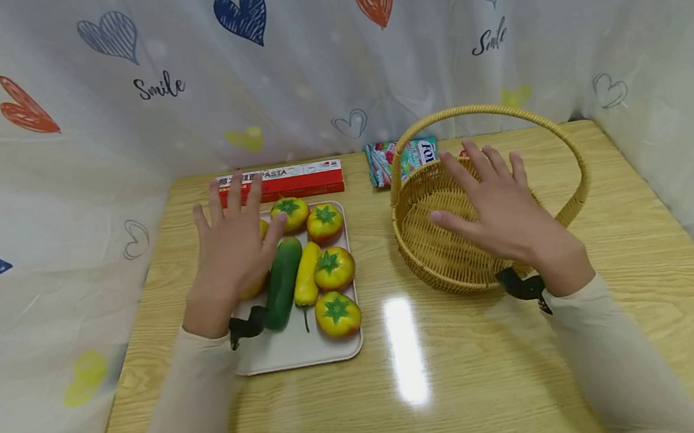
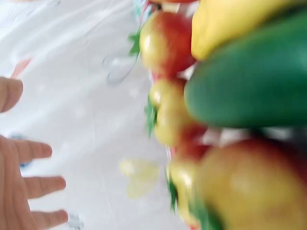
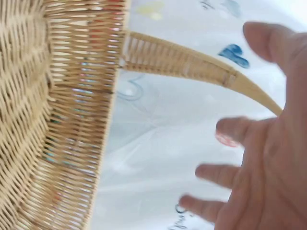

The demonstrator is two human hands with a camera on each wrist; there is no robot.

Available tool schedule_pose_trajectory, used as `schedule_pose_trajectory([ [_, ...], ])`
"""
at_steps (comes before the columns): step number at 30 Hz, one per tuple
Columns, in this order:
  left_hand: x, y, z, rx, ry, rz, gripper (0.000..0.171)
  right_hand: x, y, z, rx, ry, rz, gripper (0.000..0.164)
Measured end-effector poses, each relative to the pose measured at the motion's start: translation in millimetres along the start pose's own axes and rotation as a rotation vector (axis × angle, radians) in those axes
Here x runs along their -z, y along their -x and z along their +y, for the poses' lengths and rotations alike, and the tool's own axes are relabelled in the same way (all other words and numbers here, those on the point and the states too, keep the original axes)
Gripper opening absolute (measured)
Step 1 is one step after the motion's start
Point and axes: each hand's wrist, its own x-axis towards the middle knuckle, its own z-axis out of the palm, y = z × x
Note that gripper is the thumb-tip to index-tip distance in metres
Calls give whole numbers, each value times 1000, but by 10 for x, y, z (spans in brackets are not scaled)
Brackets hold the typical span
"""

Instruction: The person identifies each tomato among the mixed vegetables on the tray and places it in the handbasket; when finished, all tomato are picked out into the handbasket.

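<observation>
My left hand (image 1: 230,249), fingers spread, hovers above the left part of a white tray (image 1: 299,356) and holds nothing. On the tray lie a green cucumber (image 1: 283,282), a yellow pepper (image 1: 306,275) with a dark stem, and several yellow-red tomatoes (image 1: 334,268) with green leaf tops; my left hand hides part of them. Over a wicker basket (image 1: 431,264) my right hand (image 1: 502,208) is spread wide, also holding nothing. The basket's tall handle (image 1: 483,108) arches behind that hand. In the right wrist view the fingers stand apart from the woven wall (image 3: 81,110).
Behind the tray lies a red and white pasta box (image 1: 291,183). A teal and pink snack packet (image 1: 382,165) sits at the back beside the basket, partly hidden by its handle. A curtain printed with hearts surrounds the wooden table (image 1: 472,389) at back and sides.
</observation>
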Motion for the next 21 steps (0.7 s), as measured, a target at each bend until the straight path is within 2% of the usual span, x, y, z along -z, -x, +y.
schedule_pose_trajectory([
  [6,118,192,-427,-14,175,37,71,152,119,-8,142,-122,29,85],
  [11,128,263,-740,-34,296,28,65,149,142,-96,191,-201,35,83],
  [15,113,253,-883,-11,347,-35,62,63,72,-252,203,-271,18,80],
  [21,61,190,-1007,43,334,-168,59,-80,-105,-612,275,-332,-12,74],
])
